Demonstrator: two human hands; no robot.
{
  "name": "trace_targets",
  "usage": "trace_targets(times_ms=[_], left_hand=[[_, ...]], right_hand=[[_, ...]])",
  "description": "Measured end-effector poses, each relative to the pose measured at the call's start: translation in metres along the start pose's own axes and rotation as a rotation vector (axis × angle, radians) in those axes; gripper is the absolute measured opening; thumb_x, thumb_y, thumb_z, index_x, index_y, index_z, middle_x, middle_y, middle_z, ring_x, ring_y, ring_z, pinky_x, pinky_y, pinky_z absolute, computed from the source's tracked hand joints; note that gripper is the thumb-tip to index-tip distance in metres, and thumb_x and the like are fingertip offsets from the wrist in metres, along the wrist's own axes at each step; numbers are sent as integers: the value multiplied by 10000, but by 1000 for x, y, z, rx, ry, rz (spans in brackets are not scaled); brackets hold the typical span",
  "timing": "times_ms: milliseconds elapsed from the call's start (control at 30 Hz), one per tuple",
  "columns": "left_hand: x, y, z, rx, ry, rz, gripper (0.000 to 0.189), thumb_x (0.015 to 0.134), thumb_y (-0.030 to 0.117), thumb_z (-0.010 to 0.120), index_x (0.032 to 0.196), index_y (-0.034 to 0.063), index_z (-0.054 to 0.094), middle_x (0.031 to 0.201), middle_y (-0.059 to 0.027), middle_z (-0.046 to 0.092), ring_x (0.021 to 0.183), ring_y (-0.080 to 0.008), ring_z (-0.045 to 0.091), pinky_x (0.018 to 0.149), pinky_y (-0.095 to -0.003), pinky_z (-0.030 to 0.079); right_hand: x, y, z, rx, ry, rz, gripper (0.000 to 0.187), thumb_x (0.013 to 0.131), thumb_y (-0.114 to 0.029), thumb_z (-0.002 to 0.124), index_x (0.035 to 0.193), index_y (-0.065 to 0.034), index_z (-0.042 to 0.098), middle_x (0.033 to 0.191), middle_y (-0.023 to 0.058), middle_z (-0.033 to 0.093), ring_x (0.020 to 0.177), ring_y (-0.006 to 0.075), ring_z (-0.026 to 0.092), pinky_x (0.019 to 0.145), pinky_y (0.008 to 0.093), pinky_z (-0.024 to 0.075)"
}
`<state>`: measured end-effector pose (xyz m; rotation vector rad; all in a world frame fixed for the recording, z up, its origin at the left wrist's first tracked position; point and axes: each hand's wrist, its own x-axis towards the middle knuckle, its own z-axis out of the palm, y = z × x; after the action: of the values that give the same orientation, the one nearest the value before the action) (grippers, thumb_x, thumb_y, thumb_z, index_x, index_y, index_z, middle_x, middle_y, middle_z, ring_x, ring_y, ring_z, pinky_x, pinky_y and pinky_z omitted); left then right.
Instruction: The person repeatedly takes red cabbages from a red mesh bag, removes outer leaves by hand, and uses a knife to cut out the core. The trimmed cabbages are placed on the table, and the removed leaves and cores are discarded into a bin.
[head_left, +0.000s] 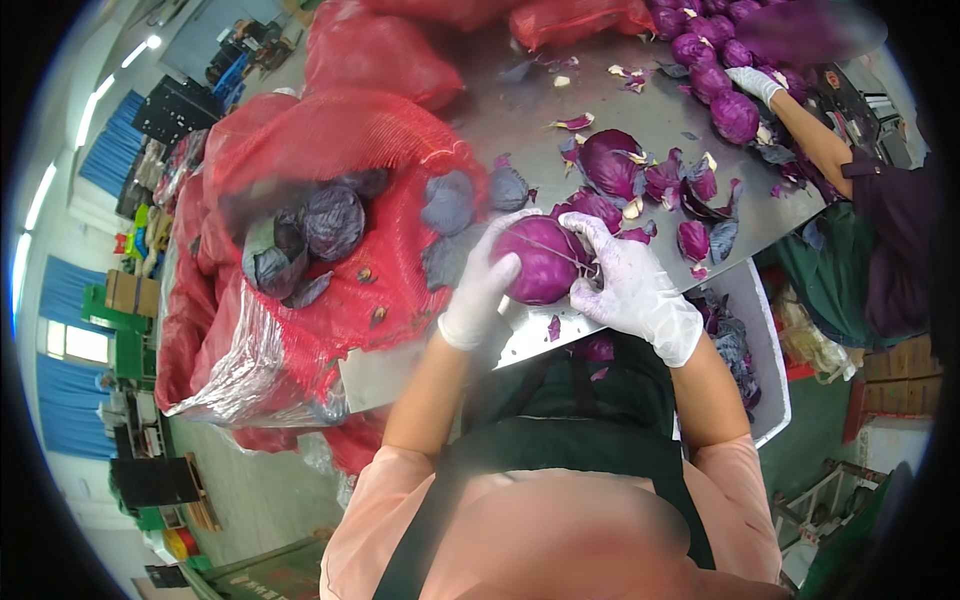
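A round, glossy red cabbage (541, 262) is between my two gloved hands, just above the near edge of the steel table. My left hand (484, 281), in a white glove, grips its left side, with the thumb across the front. My right hand (630, 281), gloved too, presses its fingertips at the cabbage's right side. Something thin and dark shows by those fingers; I cannot tell whether it is a leaf edge or a tool. Peeled outer leaves (664, 184) lie beyond my right hand around another cabbage (611, 161). Duller, unpeeled cabbages (334, 221) rest in an opened red mesh bag (397, 307) at my left.
Full red mesh sacks (375, 60) stand at the back left of the steel table (517, 97). A white bin (776, 375) holding leaves is below the table edge at right. A co-worker's gloved hand (754, 82) touches piled cabbages (735, 116) at the far right.
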<state>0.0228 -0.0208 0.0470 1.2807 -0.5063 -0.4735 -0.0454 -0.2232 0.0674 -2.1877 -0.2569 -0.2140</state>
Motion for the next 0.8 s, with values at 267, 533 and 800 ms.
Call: trace_targets(times_ms=[267, 533, 800], left_hand=[[-8, -12, -10, -412, -124, -155, 944, 750, 616, 769, 1395, 3, 453, 1279, -165, 624, 1160, -311, 650, 1037, -441, 511], [-13, -25, -2, -768, -173, -125, 927, 862, 431, 756, 1549, 57, 258, 1509, -166, 420, 1380, -309, 473, 1152, -477, 401], [-7, -26, 2, -309, -131, -7, 975, 814, 501, 776, 1548, 110, 267, 1475, -153, 438, 1367, -323, 472, 1164, -467, 378]], right_hand=[[13, 12, -15, 596, -126, 446, 315, 867, -80, 611, 1169, -11, 667, 804, 74, 699, 618, 139, 646, 604, 294, 537], [5, 32, -8, 178, 191, 229, 559, 899, -160, 681, 1428, -66, 526, 1314, 130, 640, 1192, 204, 626, 998, 322, 495], [-9, -6, 1, 742, 15, 375, 615, 784, 73, 555, 1382, -67, 540, 1261, 90, 636, 780, 121, 624, 631, 278, 524]])
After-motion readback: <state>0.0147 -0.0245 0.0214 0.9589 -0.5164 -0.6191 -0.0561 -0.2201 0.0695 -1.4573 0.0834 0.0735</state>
